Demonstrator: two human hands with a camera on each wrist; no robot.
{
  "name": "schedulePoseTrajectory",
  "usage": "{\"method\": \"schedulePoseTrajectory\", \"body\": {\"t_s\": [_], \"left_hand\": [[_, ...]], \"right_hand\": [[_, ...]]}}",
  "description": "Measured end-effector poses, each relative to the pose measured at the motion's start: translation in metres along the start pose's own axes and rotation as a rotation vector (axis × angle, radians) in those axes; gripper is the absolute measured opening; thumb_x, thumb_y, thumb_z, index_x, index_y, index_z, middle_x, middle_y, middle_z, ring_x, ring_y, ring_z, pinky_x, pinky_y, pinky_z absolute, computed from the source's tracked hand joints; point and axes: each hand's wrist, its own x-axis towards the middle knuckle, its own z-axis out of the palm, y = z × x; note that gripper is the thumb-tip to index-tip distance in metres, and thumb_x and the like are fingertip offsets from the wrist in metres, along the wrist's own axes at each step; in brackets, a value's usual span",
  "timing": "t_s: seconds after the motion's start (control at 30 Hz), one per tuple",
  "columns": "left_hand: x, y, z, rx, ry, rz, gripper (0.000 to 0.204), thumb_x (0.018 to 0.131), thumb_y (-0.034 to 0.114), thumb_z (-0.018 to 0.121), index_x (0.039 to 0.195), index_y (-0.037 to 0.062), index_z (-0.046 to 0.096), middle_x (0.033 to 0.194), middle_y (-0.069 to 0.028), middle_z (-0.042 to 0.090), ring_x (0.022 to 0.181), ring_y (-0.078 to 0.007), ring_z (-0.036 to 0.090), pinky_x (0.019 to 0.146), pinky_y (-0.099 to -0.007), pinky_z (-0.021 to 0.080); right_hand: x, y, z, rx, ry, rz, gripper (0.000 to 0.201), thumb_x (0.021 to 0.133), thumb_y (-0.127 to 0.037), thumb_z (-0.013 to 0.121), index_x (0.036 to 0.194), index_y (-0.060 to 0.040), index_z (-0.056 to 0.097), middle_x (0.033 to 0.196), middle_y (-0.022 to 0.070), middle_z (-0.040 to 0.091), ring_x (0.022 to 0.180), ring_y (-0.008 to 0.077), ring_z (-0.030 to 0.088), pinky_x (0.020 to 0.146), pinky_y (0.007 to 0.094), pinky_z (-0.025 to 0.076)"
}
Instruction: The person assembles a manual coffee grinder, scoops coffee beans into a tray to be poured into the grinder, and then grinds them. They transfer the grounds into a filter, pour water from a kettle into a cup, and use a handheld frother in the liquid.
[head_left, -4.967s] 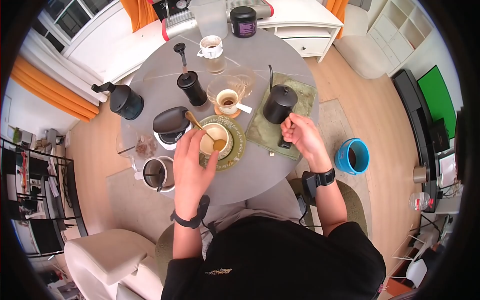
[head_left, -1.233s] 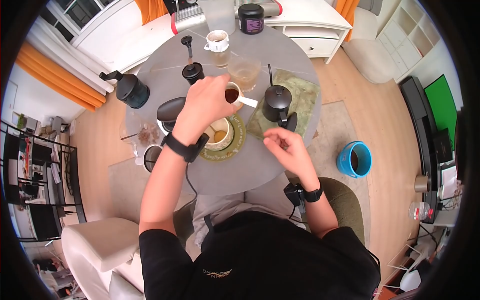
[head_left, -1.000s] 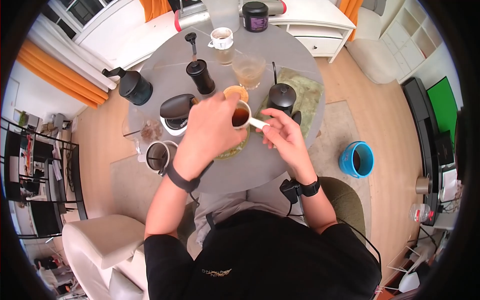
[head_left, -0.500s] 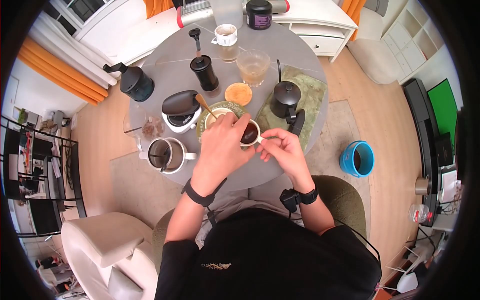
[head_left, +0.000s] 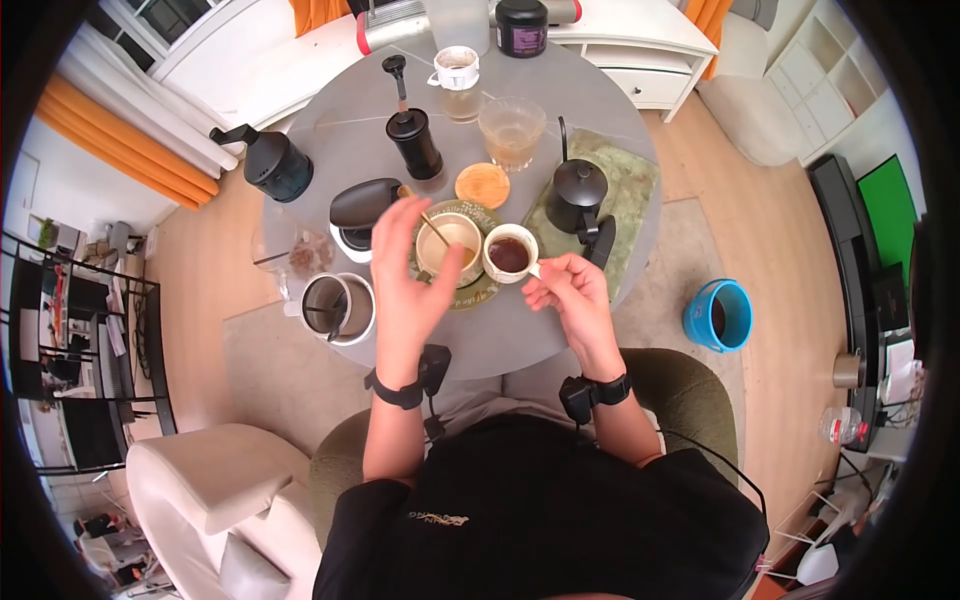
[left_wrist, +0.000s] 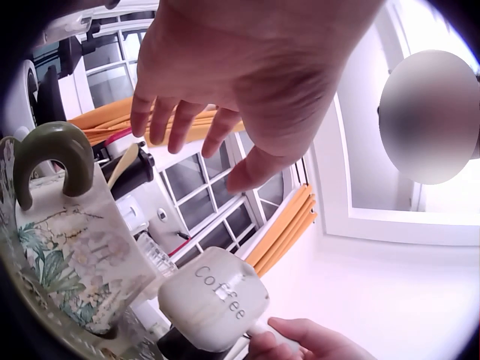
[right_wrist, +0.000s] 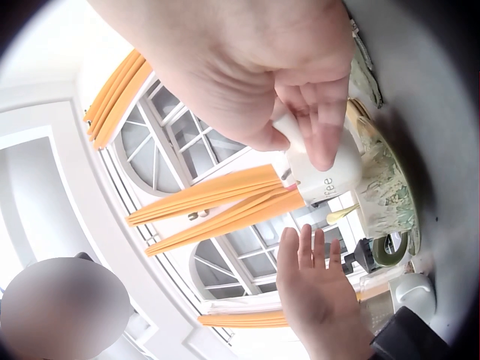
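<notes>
My right hand (head_left: 575, 300) pinches the stubby white handle of a small coffee cup (left_wrist: 214, 300), lettered "Coffee" on its side. Dark coffee shows inside this cup in the head view, where it stands upright beside a larger floral teacup (left_wrist: 82, 247). A spoon (head_left: 438, 232) leans inside the teacup, which has a green handle and sits on a green saucer (head_left: 478, 298) with lettering round its rim. My left hand (head_left: 408, 285) holds nothing; its fingers are extended and spread at the teacup's left side. In the right wrist view the fingers partly hide the small coffee cup.
A wooden coaster (head_left: 483, 186) and a ribbed glass (head_left: 512, 135) lie behind the cups. On the right, a black kettle (head_left: 577, 195) stands on a green board. A two-handled mug (head_left: 350, 310), scale (head_left: 362, 205) and black hand grinder (head_left: 414, 145) stand left.
My left hand lifted the small coffee cup off the coaster and brought it forward. My right hand came from the kettle and took its handle; the left let go and drew back left.
</notes>
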Motion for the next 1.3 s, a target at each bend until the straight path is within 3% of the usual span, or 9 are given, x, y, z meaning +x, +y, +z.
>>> {"method": "schedulePoseTrajectory", "body": {"t_s": [0.27, 0.4, 0.5, 0.6, 0.73, 0.9, 1.0, 1.1, 1.3], "left_hand": [[-0.015, 0.002, 0.012, -0.005, 0.093, -0.030, 0.047, 0.081, 0.000, 0.071, 0.126, 0.0009, 0.061, 0.136, -0.0179, 0.060, 0.127, -0.0327, 0.058, 0.108, -0.0423, 0.044], [-0.037, 0.019, 0.016, -0.182, -0.085, -0.020, 0.053, 0.079, -0.002, 0.073, 0.130, 0.0004, 0.060, 0.139, -0.0180, 0.059, 0.125, -0.0329, 0.060, 0.107, -0.0434, 0.046], [-0.050, 0.028, 0.021, -0.344, -0.313, -0.181, 0.078, 0.077, -0.002, 0.079, 0.148, 0.0015, 0.046, 0.142, -0.0172, 0.057, 0.132, -0.0280, 0.056, 0.111, -0.0425, 0.045], [-0.055, 0.029, 0.030, -0.732, -0.375, -0.357, 0.083, 0.076, -0.003, 0.081, 0.150, 0.0013, 0.043, 0.141, -0.0167, 0.057, 0.133, -0.0252, 0.055, 0.111, -0.0424, 0.045], [-0.066, 0.009, 0.041, -0.800, -0.411, -0.351, 0.081, 0.074, -0.002, 0.085, 0.146, 0.0003, 0.047, 0.139, -0.0123, 0.058, 0.127, -0.0212, 0.060, 0.105, -0.0374, 0.051], [-0.069, 0.003, 0.039, -0.775, -0.323, -0.294, 0.073, 0.071, -0.001, 0.087, 0.137, -0.0016, 0.055, 0.132, -0.0112, 0.063, 0.119, -0.0193, 0.064, 0.101, -0.0347, 0.053], [-0.071, -0.002, 0.040, -0.688, -0.292, -0.221, 0.073, 0.069, 0.002, 0.089, 0.134, -0.0039, 0.056, 0.131, -0.0137, 0.065, 0.116, -0.0194, 0.065, 0.102, -0.0354, 0.053], [-0.072, -0.007, 0.042, -0.651, -0.262, -0.136, 0.072, 0.068, 0.006, 0.090, 0.132, -0.0046, 0.058, 0.127, -0.0146, 0.067, 0.114, -0.0199, 0.066, 0.100, -0.0354, 0.053], [-0.071, -0.008, 0.044, -0.645, -0.176, -0.121, 0.065, 0.067, 0.009, 0.090, 0.125, -0.0046, 0.063, 0.114, -0.0141, 0.072, 0.105, -0.0219, 0.071, 0.092, -0.0352, 0.057]], "right_hand": [[-0.004, -0.004, -0.005, 0.007, 0.017, -0.011, 0.014, 0.102, -0.010, 0.062, 0.109, 0.0013, 0.065, 0.086, 0.0129, 0.074, 0.073, 0.0163, 0.070, 0.066, 0.0277, 0.056], [-0.011, -0.009, -0.023, -0.051, -0.051, 0.025, 0.013, 0.102, -0.010, 0.062, 0.107, 0.0014, 0.065, 0.085, 0.0123, 0.074, 0.070, 0.0151, 0.069, 0.064, 0.0271, 0.055], [-0.017, -0.016, -0.026, -0.084, -0.061, 0.063, 0.013, 0.103, -0.011, 0.061, 0.105, 0.0012, 0.066, 0.083, 0.0114, 0.073, 0.069, 0.0143, 0.068, 0.061, 0.0264, 0.053], [-0.026, -0.026, -0.020, -0.047, -0.095, 0.070, 0.015, 0.103, -0.012, 0.060, 0.104, 0.0008, 0.067, 0.082, 0.0104, 0.073, 0.069, 0.0136, 0.067, 0.060, 0.0262, 0.053], [-0.029, -0.029, -0.013, -0.037, -0.167, 0.049, 0.018, 0.104, -0.014, 0.060, 0.108, 0.0016, 0.069, 0.085, 0.0081, 0.073, 0.071, 0.0122, 0.067, 0.062, 0.0252, 0.052], [-0.017, -0.047, -0.049, -0.565, -0.053, -0.162, 0.018, 0.103, -0.015, 0.064, 0.111, -0.0014, 0.073, 0.091, 0.0016, 0.073, 0.079, 0.0059, 0.061, 0.067, 0.0255, 0.050], [-0.010, -0.062, -0.057, -1.232, 0.140, -0.299, 0.024, 0.092, -0.015, 0.072, 0.113, -0.0041, 0.073, 0.097, 0.0104, 0.070, 0.083, 0.0252, 0.069, 0.074, 0.0350, 0.053], [-0.009, -0.052, -0.058, -1.451, 0.123, -0.390, 0.035, 0.087, -0.021, 0.076, 0.118, -0.0068, 0.072, 0.113, 0.0188, 0.064, 0.097, 0.0377, 0.066, 0.081, 0.0435, 0.054], [-0.001, -0.034, -0.044, -1.583, 0.303, -0.311, 0.061, 0.081, -0.034, 0.082, 0.134, -0.0108, 0.063, 0.120, 0.0217, 0.060, 0.107, 0.0407, 0.064, 0.087, 0.0463, 0.055]]}}
